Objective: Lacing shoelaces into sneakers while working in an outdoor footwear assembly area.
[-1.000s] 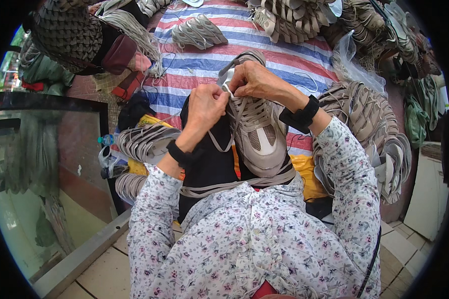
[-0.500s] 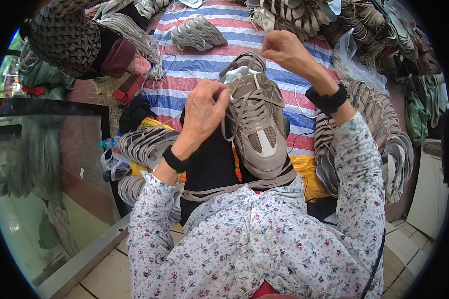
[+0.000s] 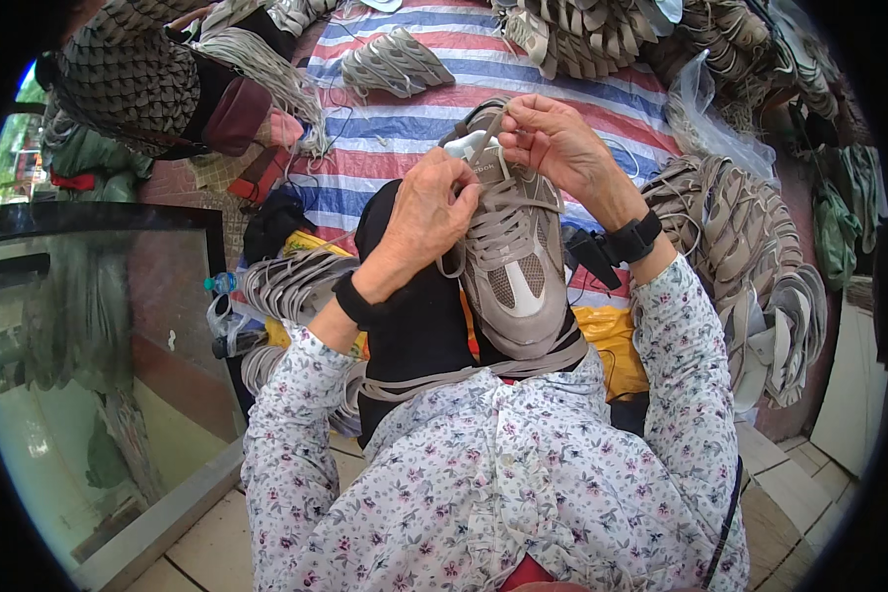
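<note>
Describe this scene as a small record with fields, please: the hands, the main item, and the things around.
Main item: grey-beige sneaker with mesh and white toe strip, toe toward the person
Right hand: pinches flat grey-beige lace above the sneaker's opening
Left hand: beside the tongue; grip unclear
Ground ahead: red, white and blue striped plastic sheet
On the sheet: row of overlapping grey shoe parts

Shoe (image 3: 513, 266) over legs (image 3: 414, 321), sheet (image 3: 400, 120) beyond, glass panel (image 3: 89, 345) at left, shoe uppers (image 3: 735, 227) at right
</note>
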{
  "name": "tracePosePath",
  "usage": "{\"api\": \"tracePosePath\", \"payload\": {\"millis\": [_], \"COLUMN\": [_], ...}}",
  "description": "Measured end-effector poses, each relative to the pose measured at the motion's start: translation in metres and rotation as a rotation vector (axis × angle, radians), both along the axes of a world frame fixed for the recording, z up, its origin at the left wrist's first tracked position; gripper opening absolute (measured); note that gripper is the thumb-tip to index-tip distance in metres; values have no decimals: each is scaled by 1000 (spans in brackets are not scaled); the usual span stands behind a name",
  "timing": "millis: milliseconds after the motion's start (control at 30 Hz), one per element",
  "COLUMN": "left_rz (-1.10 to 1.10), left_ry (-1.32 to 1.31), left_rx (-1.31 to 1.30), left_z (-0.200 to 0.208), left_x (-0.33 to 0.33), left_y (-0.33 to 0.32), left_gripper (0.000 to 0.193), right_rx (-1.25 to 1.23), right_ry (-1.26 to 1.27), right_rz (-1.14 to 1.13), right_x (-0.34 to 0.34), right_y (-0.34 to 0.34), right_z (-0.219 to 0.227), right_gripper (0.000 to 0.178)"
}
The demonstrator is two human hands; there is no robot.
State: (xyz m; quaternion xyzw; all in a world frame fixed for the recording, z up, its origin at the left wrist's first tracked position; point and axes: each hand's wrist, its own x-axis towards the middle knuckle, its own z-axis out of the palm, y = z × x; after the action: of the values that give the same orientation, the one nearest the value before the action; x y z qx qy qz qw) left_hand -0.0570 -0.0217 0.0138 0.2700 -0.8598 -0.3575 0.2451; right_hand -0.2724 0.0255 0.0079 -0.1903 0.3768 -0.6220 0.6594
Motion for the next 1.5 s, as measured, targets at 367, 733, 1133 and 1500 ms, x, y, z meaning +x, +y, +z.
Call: {"api": "tracePosePath", "payload": {"millis": [367, 733, 1133, 1500], "left_rz": [-294, -151, -198, -231], "left_ry": [-29, -69, -61, -178], "left_rx": [507, 302, 382, 523], "left_z": [-1, 0, -9, -12], "left_x": [22, 16, -28, -39], "left_y": [-46, -43, -44, -46], "left_gripper": [17, 13, 20, 15], "right_rx": [-266, -71, -9, -54], "right_ry": [23, 696, 713, 1041], "right_rz": [-164, -147, -53, -220], "right_x": [-190, -96, 4, 29], "right_y": [-5, 4, 52, 56], "right_z": [0, 15, -14, -16], "right_gripper": [15, 22, 13, 11]}}
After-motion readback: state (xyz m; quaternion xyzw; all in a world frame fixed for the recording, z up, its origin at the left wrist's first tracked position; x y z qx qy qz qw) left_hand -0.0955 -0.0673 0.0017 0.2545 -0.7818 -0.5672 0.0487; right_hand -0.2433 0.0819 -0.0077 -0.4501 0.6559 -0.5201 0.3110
